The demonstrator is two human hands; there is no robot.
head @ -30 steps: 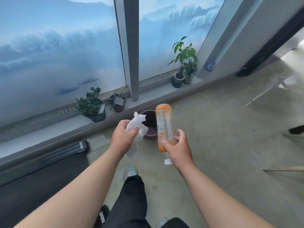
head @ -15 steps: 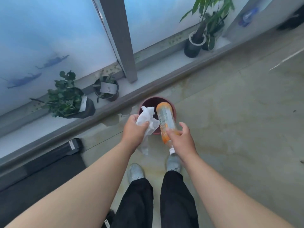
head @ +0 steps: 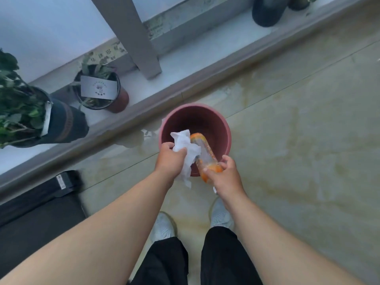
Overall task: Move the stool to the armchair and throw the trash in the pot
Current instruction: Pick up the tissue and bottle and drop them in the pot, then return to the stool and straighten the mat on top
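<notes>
An empty dark-red pot (head: 223, 128) stands on the floor beside the window ledge, straight below my hands. My left hand (head: 169, 159) grips a crumpled white tissue (head: 185, 145) over the pot's near rim. My right hand (head: 225, 174) holds an orange-tinted plastic bottle (head: 205, 151) by its neck end, cap toward me, its far end tilted down inside the pot's opening. Neither the stool nor the armchair is in view.
Potted plants stand on the white ledge: a leafy one in a dark pot (head: 61, 122), a small brown pot with a card (head: 100, 89), a black pot (head: 267, 11). A grey window post (head: 133, 38) rises behind. A black mat (head: 37, 212) lies at left. My shoes (head: 163, 227) stand close to the pot.
I have stepped up to the pot and leaned over it. Both hands have come down, and the bottle's far end now dips into the pot's opening.
</notes>
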